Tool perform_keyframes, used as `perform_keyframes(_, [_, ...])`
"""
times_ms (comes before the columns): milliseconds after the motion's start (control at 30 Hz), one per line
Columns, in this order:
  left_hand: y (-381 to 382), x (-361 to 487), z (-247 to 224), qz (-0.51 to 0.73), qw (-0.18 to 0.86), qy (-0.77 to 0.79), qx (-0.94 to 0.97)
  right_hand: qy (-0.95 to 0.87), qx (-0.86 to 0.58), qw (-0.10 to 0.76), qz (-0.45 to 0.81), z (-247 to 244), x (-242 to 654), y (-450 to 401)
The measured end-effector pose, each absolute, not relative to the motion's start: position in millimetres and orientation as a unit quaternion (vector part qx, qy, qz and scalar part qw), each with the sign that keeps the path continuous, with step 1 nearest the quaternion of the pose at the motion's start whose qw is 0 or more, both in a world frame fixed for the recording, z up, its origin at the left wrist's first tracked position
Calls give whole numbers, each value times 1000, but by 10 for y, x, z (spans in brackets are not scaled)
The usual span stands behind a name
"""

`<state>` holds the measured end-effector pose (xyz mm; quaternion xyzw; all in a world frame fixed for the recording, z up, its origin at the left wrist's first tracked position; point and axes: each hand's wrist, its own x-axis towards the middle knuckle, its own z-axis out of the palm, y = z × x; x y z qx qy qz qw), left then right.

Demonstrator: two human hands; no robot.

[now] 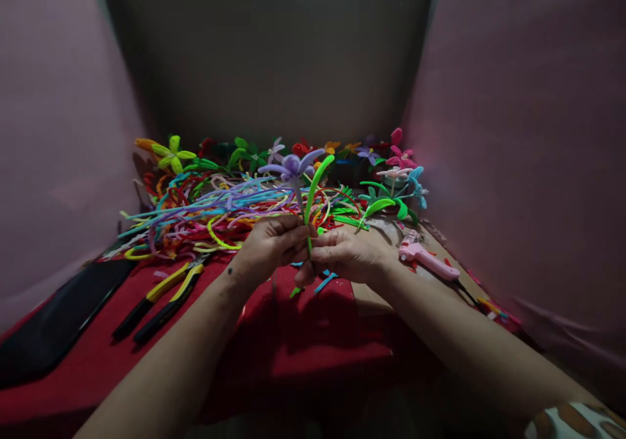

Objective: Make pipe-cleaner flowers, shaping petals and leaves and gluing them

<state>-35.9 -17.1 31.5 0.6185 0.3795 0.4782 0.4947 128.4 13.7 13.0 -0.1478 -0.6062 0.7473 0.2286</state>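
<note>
My left hand (278, 243) is closed on the stem of a purple pipe-cleaner flower (292, 167), which stands upright above my fingers. A bright green pipe-cleaner leaf (317, 184) rises beside the bloom, close to the stem. My right hand (345, 253) pinches the lower part of this green piece, and its fingertips meet those of my left hand. Where the leaf joins the stem is partly covered by my fingers. Behind both hands spreads a heap of loose pipe cleaners (229, 201) in many colours.
Yellow-and-black pliers (166, 295) lie left on the red cloth (293, 341), beside a black flat object (63, 315). At right, a pink glue gun (430, 261) rests on cardboard. Several finished flowers (173, 156) line the back. Pink sheets (528, 132) hang on both sides.
</note>
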Motion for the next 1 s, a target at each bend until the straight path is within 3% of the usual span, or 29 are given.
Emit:
perform_keyframes(233, [-79,-366,296,508,447,429,599,-637,-244,347,644,-12,1167,118])
perform_keyframes(533, [-56,-326,279,541,428,449,568,-625,-219,379,646,-89,1152,109])
perform_keyframes(700, [-50,-325,289,620,361,439,541,-635,-247,383,624,-121,1143,104])
perform_keyframes(867, [-64,-355,282,564,363,471,573,-665,-286,375,580,-151,1134,106])
perform_keyframes(1000, [-57,-360,250,546,343,490,586,-640,-252,380,618,-129,1126,84])
